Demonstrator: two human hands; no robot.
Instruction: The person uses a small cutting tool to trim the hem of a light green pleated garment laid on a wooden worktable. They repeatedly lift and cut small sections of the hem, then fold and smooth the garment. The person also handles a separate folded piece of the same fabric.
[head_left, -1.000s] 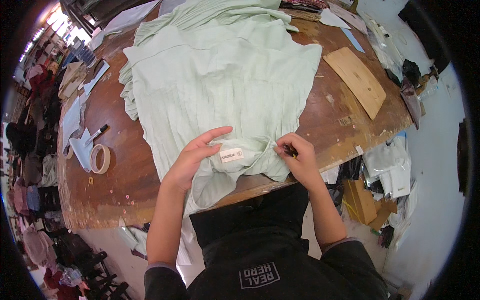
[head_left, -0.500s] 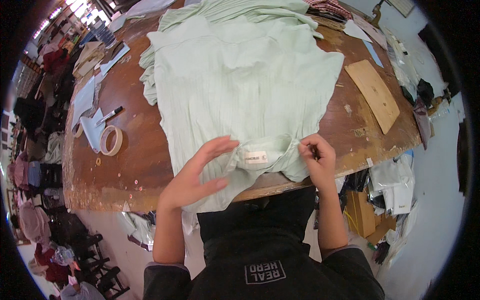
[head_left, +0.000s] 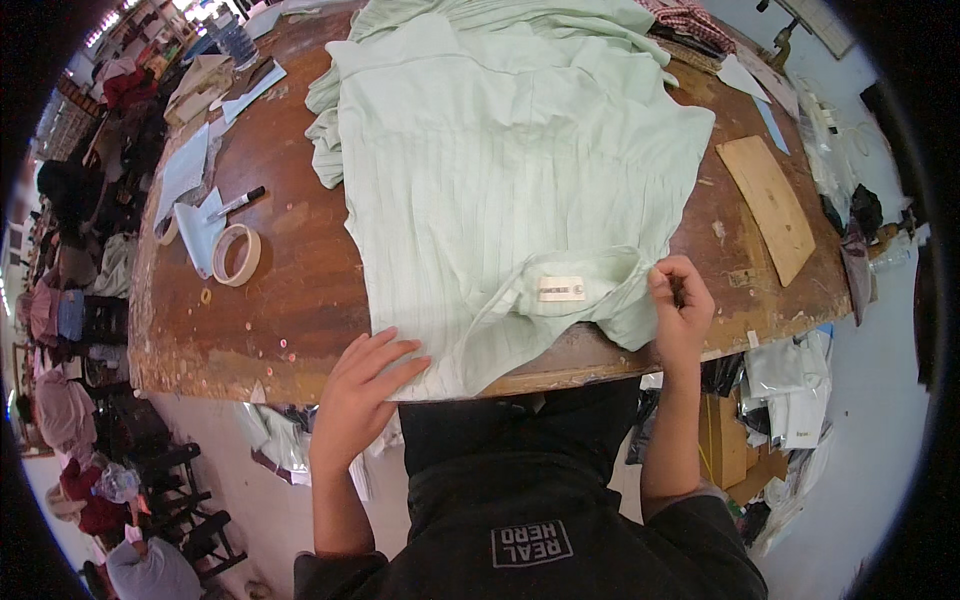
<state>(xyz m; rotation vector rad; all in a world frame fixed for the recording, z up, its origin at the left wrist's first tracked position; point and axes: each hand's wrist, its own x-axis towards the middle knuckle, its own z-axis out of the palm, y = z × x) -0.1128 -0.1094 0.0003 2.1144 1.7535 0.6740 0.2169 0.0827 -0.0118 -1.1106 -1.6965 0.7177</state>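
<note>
A pale green pleated garment [head_left: 520, 140] lies spread over the wooden table, its neckline toward me. A white label [head_left: 561, 288] shows inside the neck opening. My left hand [head_left: 375, 385] rests with fingers stretched on the garment's near left corner, at the table edge. At the right side of the neckline, my right hand [head_left: 682, 300] pinches the garment's edge between thumb and fingers. More pale green fabric [head_left: 480, 12] is heaped beneath and behind at the far side.
On the table's left are a masking tape roll [head_left: 237, 255], a black-and-white marker [head_left: 237, 204] and blue paper pieces [head_left: 185, 165]. A curved tan pattern board [head_left: 770, 208] lies at right. Checked red fabric [head_left: 690, 22] sits far right. Cardboard and plastic-wrapped packs [head_left: 785, 385] stand below the table.
My left hand has moved down and left from beside the neckline onto the garment's near corner. My right hand has drawn the neckline's edge rightward, and the neck opening lies wider.
</note>
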